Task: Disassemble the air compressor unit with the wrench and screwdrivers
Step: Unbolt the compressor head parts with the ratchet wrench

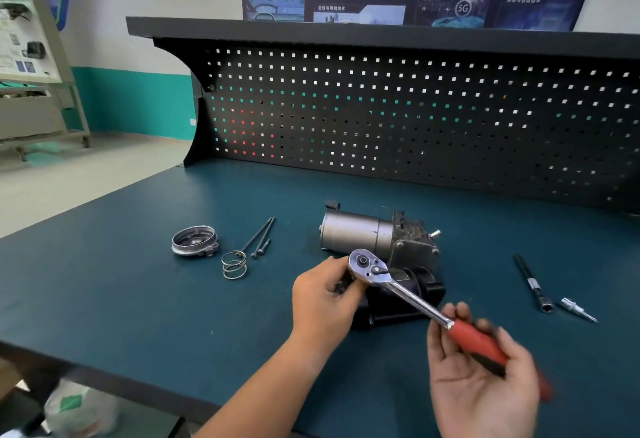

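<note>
Red-handled ratchet wrench (401,289) lies held in the loosely curled right hand (483,389); left hand (320,302) pinches its head, over the air compressor (360,234).

The compressor (360,238) stood mid-bench. The wrench (398,287) slanted across its front, held by the left hand (322,302) and right hand (485,368), and blocked the near side. A cap (194,241), spring (235,264) and bolts (258,236) cluttered the left; a bar (531,283) and bit (576,309) lay well to the right. The bench (121,281) lay open far left and behind the compressor, up to the pegboard (415,119).
</note>
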`<state>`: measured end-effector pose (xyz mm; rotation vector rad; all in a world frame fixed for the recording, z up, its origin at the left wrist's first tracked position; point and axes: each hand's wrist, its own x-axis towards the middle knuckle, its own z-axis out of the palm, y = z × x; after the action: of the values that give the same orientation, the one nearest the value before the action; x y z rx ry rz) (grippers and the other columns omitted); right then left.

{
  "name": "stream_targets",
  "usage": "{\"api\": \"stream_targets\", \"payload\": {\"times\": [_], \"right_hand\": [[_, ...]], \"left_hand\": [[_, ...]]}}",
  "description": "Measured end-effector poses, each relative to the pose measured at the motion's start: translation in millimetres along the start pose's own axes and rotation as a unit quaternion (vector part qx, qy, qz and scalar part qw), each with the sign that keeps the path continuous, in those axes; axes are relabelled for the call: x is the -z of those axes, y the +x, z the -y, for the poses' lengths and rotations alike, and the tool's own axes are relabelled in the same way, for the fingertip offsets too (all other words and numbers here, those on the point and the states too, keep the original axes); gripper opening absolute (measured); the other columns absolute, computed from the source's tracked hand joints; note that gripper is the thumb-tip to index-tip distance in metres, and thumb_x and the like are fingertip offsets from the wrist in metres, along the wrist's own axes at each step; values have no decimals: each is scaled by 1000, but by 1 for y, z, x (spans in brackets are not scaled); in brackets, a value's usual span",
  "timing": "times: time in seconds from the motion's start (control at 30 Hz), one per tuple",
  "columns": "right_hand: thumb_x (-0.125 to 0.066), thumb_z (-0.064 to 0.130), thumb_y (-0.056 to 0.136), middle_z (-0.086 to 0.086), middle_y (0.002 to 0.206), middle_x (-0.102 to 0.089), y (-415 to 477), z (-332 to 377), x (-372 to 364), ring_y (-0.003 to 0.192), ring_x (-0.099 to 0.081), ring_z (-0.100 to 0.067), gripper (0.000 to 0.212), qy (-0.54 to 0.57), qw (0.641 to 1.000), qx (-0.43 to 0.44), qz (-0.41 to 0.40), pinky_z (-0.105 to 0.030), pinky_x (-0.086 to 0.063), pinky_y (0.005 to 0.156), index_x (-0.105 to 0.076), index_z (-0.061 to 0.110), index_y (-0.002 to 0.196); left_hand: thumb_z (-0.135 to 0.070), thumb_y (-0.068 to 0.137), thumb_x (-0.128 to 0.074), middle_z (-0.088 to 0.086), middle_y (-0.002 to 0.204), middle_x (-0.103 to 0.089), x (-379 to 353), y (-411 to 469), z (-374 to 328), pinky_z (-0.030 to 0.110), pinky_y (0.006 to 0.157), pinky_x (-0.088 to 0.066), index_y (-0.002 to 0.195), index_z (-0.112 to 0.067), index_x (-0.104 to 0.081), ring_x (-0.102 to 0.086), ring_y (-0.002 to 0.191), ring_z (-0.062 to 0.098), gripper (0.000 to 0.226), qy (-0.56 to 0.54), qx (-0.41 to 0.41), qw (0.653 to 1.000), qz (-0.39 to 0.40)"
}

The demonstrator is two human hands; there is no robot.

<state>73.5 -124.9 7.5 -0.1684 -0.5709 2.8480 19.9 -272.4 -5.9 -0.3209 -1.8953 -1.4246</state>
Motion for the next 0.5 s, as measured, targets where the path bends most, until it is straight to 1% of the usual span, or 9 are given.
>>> {"api": "stream_targets", "payload": {"times": [0.07, 0.2, 0.3, 0.33, 0.37, 0.4, 0.43, 0.47, 0.5], "right_hand": [[-87, 26, -1, -2, 65, -68, 7, 6, -2, 66, -71, -16, 53, 2, 1000, -8, -1, -33, -59, 62, -64, 17, 45], [-76, 21, 22, -1, 64, -64, 23, 19, -11, 64, -69, -16, 31, -6, 1000, -23, 21, -34, -59, 64, -61, 16, 48], [-78, 21, 22, -2, 64, -65, 24, 17, -11, 66, -70, -16, 32, -6, 999, -23, 32, -35, -60, 66, -62, 16, 49], [-81, 21, 18, -2, 64, -65, 23, 15, -9, 66, -70, -16, 38, -1, 999, -18, 29, -35, -60, 67, -62, 16, 50], [-84, 20, 13, -2, 64, -65, 23, 13, -6, 65, -70, -16, 43, 7, 1000, -12, 22, -34, -60, 67, -62, 15, 50], [-84, 19, 10, -2, 64, -65, 22, 12, -4, 65, -70, -16, 46, 18, 1000, -9, 14, -33, -60, 66, -62, 14, 50], [-84, 17, 10, -2, 63, -64, 20, 10, -3, 64, -69, -16, 45, 28, 1000, -6, 7, -32, -60, 65, -62, 14, 49], [-81, 17, 14, -2, 62, -64, 19, 9, -3, 63, -69, -15, 39, 37, 999, -5, -1, -31, -59, 63, -62, 13, 48], [-77, 16, 19, -2, 62, -63, 18, 7, -2, 61, -69, -15, 32, 45, 999, -2, -11, -30, -59, 61, -61, 12, 46]], "left_hand": [[-26, 77, -65, 5, 67, -66, 0, 1, 1, 40, 60, -49, 78, -20, -73, -61, 64, 24, 11, 16, -12, 1000, 7], [-21, 77, -67, 1, 67, -66, -2, 1, 3, 40, 60, -49, 79, -18, -72, -60, 64, 22, 6, 23, -9, 1000, 7], [-20, 75, -67, -8, 81, -68, 0, 2, 5, 39, 73, -52, 88, -22, -71, -64, 79, 18, 14, 36, -14, 999, 16], [-19, 72, -69, -16, 90, -67, 1, 2, 6, 32, 85, -50, 93, -25, -69, -62, 92, 16, 22, 56, -38, 998, 12], [-18, 70, -72, -25, 102, -61, 2, 3, 7, 21, 97, -42, 101, -29, -65, -55, 108, 12, 34, 82, -64, 995, 3], [-18, 67, -77, -28, 113, -54, 2, 3, 10, 11, 103, -30, 110, -32, -59, -44, 121, 8, 49, 99, -72, 992, 0], [-17, 66, -80, -26, 122, -48, 3, 3, 13, 7, 104, -24, 118, -37, -50, -37, 126, 4, 64, 97, -46, 994, 19], [-16, 65, -82, -23, 126, -47, 3, 2, 14, 6, 102, -26, 119, -43, -43, -39, 126, 1, 72, 76, 0, 996, 54], [-16, 66, -83, -21, 121, -53, 3, 2, 14, 7, 97, -33, 114, -47, -42, -46, 119, -1, 70, 43, 47, 994, 92]]}}
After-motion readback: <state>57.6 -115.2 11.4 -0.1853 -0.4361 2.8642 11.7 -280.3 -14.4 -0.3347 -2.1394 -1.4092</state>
